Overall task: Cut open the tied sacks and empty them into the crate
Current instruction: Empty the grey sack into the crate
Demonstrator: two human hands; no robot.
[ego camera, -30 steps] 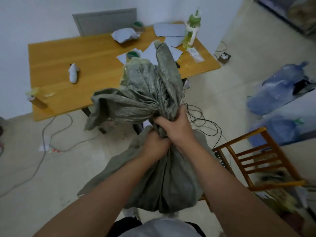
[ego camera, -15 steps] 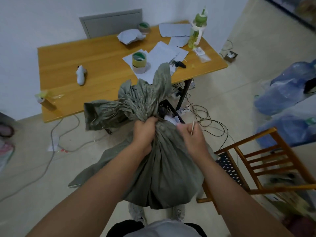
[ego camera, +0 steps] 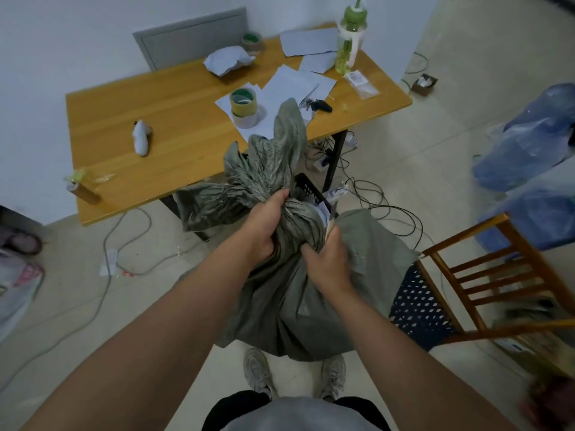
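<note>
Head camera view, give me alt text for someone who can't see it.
Both hands grip the bunched neck of a grey-green sack: the left hand higher up, the right hand just below. Behind the sack stand a black perforated crate and a wooden table strewn with papers and tape rolls.

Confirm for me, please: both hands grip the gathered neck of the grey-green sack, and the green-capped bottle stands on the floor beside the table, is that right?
Not quite. Both the left hand and right hand do grip the sack at its neck, but the head view shows the bottle standing on the table, not the floor.
</note>
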